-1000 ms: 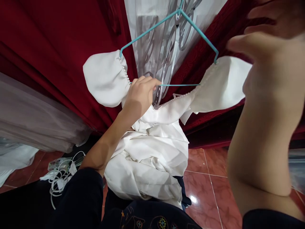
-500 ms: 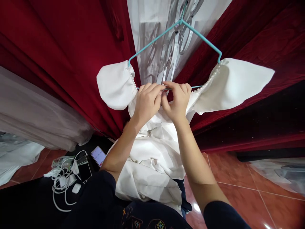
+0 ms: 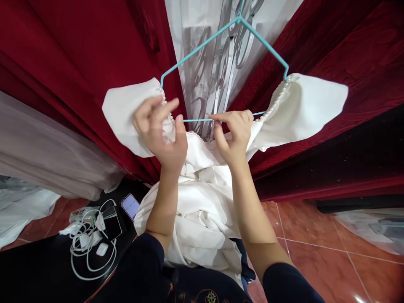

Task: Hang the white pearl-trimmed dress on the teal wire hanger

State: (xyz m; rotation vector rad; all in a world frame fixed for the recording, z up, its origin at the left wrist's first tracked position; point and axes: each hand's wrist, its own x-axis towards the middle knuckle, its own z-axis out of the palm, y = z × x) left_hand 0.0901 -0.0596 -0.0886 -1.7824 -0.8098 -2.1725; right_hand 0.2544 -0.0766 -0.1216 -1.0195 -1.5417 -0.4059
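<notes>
A white dress [image 3: 205,198] hung by its shoulders from a turquoise hanger [image 3: 239,19], facing the seated wearer of the camera, its skirt bunched in folds against their dark clothing. Rows of pearl-like beads [image 3: 277,99] edged the neckline, and the puffed sleeves flared out on both sides. The right hand [image 3: 215,120] was at the hanger's thin lower bar, thumb and index finger closed in a pinch on it, the other fingers curled. The left hand [image 3: 177,108], slightly blurred, was raised before the sleeve [image 3: 121,111] on its side, fingers spread and thumb apart; whether it touched the fabric could not be told. Deep red curtains [image 3: 78,63] flanked a strip of white cloth and metalwork behind. At lower left, tangled white cables [image 3: 75,251] and a lit phone [image 3: 130,205] lay on a black surface [image 3: 28,265], above red floor tiles [image 3: 306,227].
</notes>
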